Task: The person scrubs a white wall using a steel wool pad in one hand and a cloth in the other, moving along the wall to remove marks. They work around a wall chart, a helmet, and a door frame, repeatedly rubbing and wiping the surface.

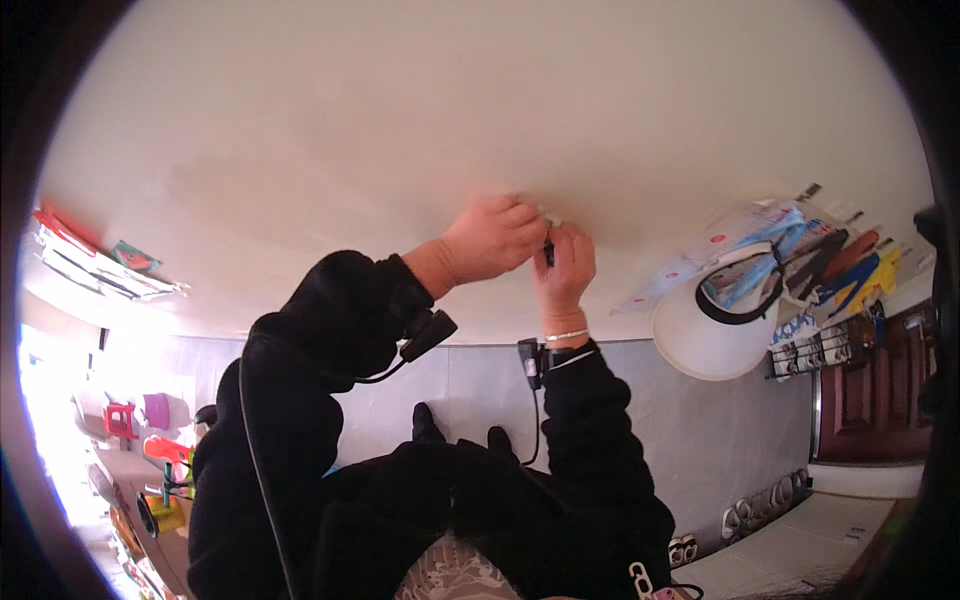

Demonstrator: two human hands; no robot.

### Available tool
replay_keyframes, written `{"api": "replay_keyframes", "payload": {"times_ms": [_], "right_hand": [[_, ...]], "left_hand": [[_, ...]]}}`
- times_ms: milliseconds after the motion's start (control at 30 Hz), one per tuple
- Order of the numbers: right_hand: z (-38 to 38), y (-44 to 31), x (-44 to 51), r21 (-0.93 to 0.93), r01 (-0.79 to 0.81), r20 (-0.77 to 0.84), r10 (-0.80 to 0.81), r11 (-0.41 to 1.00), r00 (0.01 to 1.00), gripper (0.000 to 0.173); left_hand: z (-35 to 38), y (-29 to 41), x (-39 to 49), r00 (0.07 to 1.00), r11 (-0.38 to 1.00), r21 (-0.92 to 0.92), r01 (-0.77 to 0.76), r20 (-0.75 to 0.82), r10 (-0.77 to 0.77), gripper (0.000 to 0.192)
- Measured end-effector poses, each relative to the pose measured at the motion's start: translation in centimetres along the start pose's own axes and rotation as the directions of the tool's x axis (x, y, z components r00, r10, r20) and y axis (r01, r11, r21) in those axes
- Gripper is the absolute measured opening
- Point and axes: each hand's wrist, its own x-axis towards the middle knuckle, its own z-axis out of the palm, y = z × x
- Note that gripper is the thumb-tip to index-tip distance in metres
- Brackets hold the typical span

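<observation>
My left hand [499, 236] is up against the pale wall [450, 112], its fingers curled and bent towards my right hand. Close beside it, my right hand [565, 262] has a small dark object [549, 253] between thumb and fingers. Something small and whitish shows at the wall between the two hands, too small to name. Whether the left fingers grip anything is hidden. Black cabled devices sit at both wrists, and a bracelet circles the right one.
On the wall at right hang a white sun visor [712, 337], plastic bags and yellow gloves [881, 277]. Papers [105, 262] hang at left. Below lie a grey tiled floor [600, 420], a row of shoes [765, 502], a red stool [120, 421] and a brown door [874, 390].
</observation>
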Motion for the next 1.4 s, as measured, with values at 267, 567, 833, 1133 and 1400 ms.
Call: {"api": "replay_keyframes", "payload": {"times_ms": [267, 567, 833, 1133, 1400], "right_hand": [[9.0, -6.9, -12.3, 0.037, -0.235, 0.134, 0.229, 0.971, 0.964, 0.021], [21.5, -25.1, -17.1, 0.065, -0.350, 0.258, 0.324, 0.934, 0.910, 0.018], [25.3, -38.0, -7.6, 0.172, -0.009, 0.257, -0.036, 0.985, 0.966, 0.014], [21.8, -41.6, 10.1, 0.138, 0.395, 0.063, -0.406, 0.908, 0.912, 0.019], [24.3, -35.8, -3.0, 0.142, 0.418, 0.243, -0.441, 0.897, 0.864, 0.019]], "left_hand": [[0.9, 0.6, -14.8, 0.983, 0.990, -0.140, 0.028, 0.185, -0.002, 0.030], [-7.6, -4.8, -34.6, 0.978, 0.995, -0.050, 0.085, 0.196, -0.074, 0.015], [-21.0, -10.5, -41.8, 0.924, 0.920, 0.101, 0.380, -0.099, -0.370, 0.020], [-28.1, -16.5, -33.6, 0.773, 0.831, 0.137, 0.539, -0.473, -0.423, 0.042], [-17.6, -8.9, -41.4, 0.734, 0.778, 0.004, 0.628, -0.335, -0.591, 0.038]]}}
